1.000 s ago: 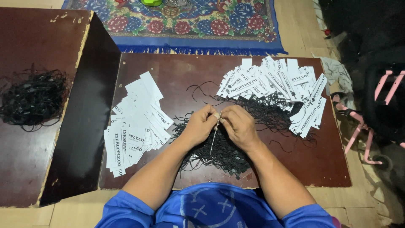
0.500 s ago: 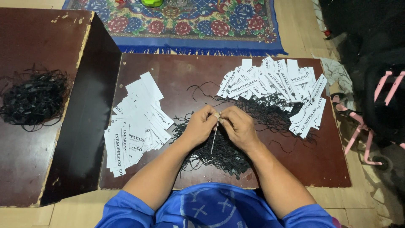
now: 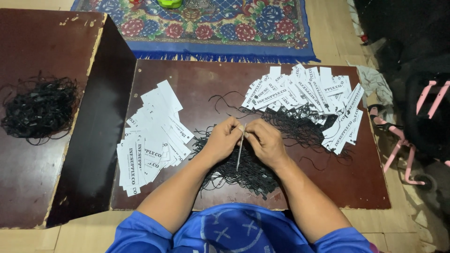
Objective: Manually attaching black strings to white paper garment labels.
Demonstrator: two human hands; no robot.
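My left hand (image 3: 223,139) and my right hand (image 3: 265,141) meet over the middle of a dark brown board (image 3: 197,86). Between their fingertips they pinch one white paper tag (image 3: 240,149), which hangs edge-on toward me. Under both hands lies a tangle of black strings (image 3: 243,171). A fanned pile of white printed tags (image 3: 149,138) sits to the left of my left hand. A second spread of white tags with black strings attached (image 3: 307,103) lies at the upper right.
A second brown board (image 3: 33,164) on the left carries a heap of black strings (image 3: 40,107). A patterned blue rug (image 3: 211,28) lies beyond the board. Dark bags and a pink frame (image 3: 412,136) stand at the right, on the wooden floor.
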